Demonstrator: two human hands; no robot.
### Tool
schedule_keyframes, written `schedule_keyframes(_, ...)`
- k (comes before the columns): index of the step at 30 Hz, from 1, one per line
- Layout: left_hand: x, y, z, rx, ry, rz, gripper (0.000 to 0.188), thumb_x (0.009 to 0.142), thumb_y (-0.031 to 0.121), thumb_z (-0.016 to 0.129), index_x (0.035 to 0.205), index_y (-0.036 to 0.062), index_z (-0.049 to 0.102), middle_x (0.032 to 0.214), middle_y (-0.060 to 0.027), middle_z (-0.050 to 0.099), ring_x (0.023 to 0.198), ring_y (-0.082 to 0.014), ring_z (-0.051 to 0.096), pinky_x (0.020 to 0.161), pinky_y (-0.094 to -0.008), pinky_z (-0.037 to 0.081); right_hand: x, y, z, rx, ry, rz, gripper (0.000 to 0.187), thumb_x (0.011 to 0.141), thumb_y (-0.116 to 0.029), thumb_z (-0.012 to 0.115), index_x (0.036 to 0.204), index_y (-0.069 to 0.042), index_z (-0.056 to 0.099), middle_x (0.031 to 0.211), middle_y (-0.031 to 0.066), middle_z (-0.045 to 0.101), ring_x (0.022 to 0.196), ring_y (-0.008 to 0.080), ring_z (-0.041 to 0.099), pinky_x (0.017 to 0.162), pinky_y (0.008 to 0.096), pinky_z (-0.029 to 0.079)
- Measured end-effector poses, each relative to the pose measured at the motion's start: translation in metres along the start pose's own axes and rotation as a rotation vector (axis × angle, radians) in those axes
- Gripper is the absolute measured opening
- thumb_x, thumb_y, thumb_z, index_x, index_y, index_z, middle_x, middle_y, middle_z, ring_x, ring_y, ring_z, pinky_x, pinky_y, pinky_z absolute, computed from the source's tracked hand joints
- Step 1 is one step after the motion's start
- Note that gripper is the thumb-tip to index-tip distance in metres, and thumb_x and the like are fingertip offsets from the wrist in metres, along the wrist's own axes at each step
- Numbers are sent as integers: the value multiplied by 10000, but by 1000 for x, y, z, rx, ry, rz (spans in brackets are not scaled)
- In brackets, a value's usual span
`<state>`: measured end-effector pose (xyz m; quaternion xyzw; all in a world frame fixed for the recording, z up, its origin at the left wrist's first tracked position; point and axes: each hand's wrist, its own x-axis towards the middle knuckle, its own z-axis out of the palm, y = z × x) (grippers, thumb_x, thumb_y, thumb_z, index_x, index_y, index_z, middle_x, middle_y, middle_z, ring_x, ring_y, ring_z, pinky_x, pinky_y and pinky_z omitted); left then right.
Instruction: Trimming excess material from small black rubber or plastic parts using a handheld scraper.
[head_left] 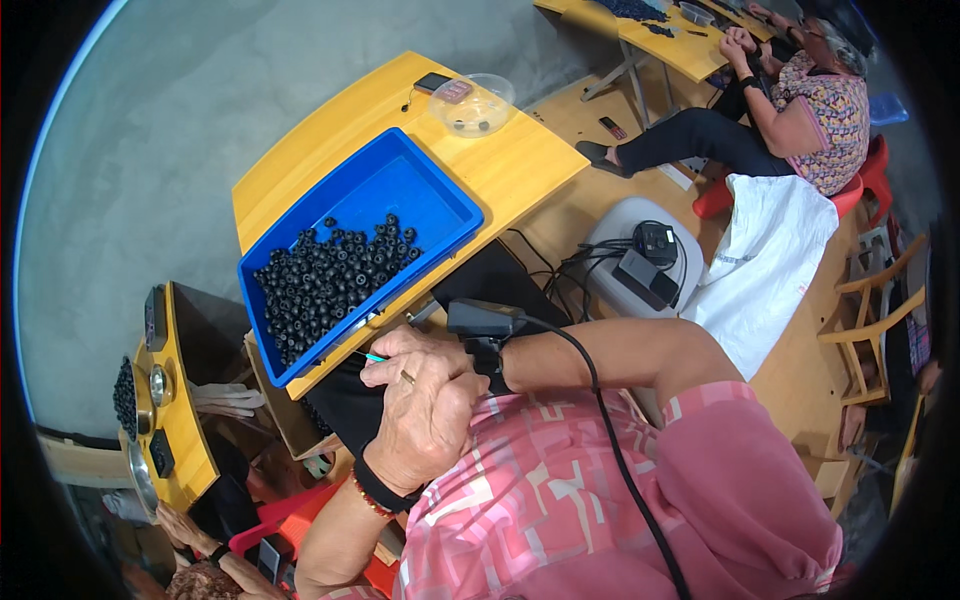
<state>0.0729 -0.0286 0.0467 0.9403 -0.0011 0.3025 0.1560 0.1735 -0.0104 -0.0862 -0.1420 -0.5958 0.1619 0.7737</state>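
Both my hands are together at the near edge of the yellow table, in front of my body. My left hand [425, 420], with a ring and a black wristband, is closed, and its fingers overlap the other hand. My right hand [408, 343] is behind it and also closed, its fingertips mostly hidden. A thin teal-handled tool [375, 357] pokes out between the fingers; I cannot tell which hand grips it, or what else they hold. Just beyond is a blue tray [425, 185] with many small black ring-shaped rubber parts [335, 275] heaped in its near half.
A clear plastic bowl [480, 118] and a dark phone [432, 83] are at the table's far end. A grey stool [630, 225] with black devices and cables stands to the right, beside a white sack [770, 260]. Co-workers sit at tables at upper right and lower left.
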Motion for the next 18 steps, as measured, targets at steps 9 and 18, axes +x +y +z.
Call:
schedule_keyframes(9,-15,4,12,65,22,108,271,653,36,720,919,-7,695,970,-122,619,821,-271,586,716,-375,485,4,15,-1,-396,-487,291,247,938,-241,660,1064,-29,655,716,68,597,694,196,586,650,362,478)
schedule_keyframes(18,-13,3,10,157,-7,155,319,659,71,737,969,-3,719,1006,-139,622,892,-270,595,764,-419,495,35,-4,2,-27,-511,1179,389,798,-366,693,1057,-77,698,953,169,633,1008,344,586,935,431,418)
